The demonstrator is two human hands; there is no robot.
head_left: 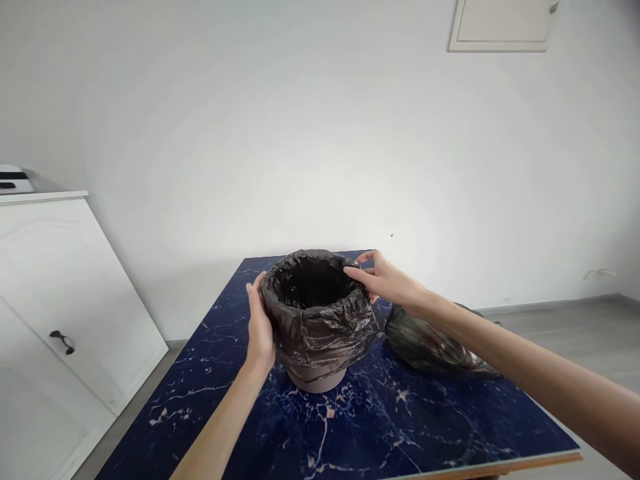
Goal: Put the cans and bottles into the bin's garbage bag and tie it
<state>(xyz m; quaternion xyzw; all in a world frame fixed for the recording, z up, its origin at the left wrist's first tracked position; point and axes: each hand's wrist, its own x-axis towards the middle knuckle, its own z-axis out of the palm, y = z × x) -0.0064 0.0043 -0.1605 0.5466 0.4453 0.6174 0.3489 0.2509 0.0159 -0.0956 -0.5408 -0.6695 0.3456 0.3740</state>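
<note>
A trash can (pixel 317 384) stands upright on the blue table, only its light base showing. A black garbage bag (pixel 327 337) lines it, with the top folded down over the rim and hanging around the outside. My left hand (pixel 260 327) holds the can's left side through the bag, its fingers partly hidden behind it. At the right of the rim, my right hand (pixel 383 277) grips the bag's edge, the thumb over the inner side and the fingers outside. The inside of the can looks dark.
A dark, filled plastic bag (pixel 425 340) lies on the table (pixel 200 393) to the right, partly behind my right forearm. The table's far edge is near a white wall (pixel 300 133). A white cabinet (pixel 55 287) stands at the left.
</note>
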